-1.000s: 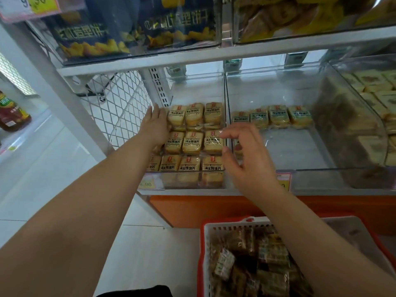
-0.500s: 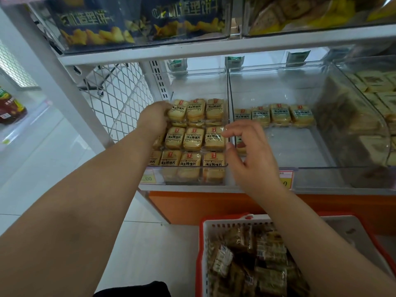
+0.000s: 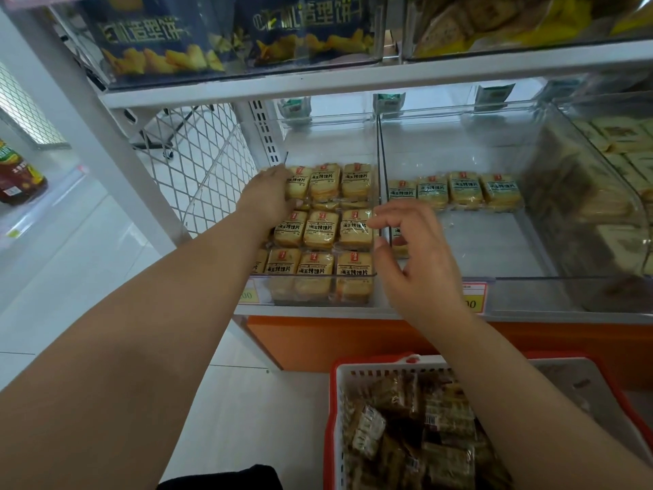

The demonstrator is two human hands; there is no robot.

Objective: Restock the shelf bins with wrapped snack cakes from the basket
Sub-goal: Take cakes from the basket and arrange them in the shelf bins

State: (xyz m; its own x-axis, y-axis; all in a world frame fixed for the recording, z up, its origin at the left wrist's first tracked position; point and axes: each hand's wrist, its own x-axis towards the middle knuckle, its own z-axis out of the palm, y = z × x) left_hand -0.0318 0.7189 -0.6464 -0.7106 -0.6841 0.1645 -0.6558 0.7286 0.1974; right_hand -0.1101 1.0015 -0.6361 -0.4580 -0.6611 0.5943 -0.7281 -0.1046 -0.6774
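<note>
Yellow wrapped snack cakes fill the clear left bin in three rows. My left hand reaches into that bin and presses against the back-left pack; its fingertips are hidden. My right hand hovers at the divider between the bins, fingers loosely curved and spread, one fingertip touching the middle-right pack, holding nothing. The right bin has one row of cakes at its back and one pack behind my right hand. A red-and-white basket below holds several darker wrapped cakes.
A curved clear bin of pale wrapped snacks stands at the right. Dark snack bags fill the shelf above. White wire mesh closes the shelf's left end. Price tags hang on the shelf edge, and tiled floor lies at the left.
My left hand has slid a little deeper along the bin's left side to the back-left pack. My right hand has spread its fingers slightly near the divider. The view has tilted down a bit.
</note>
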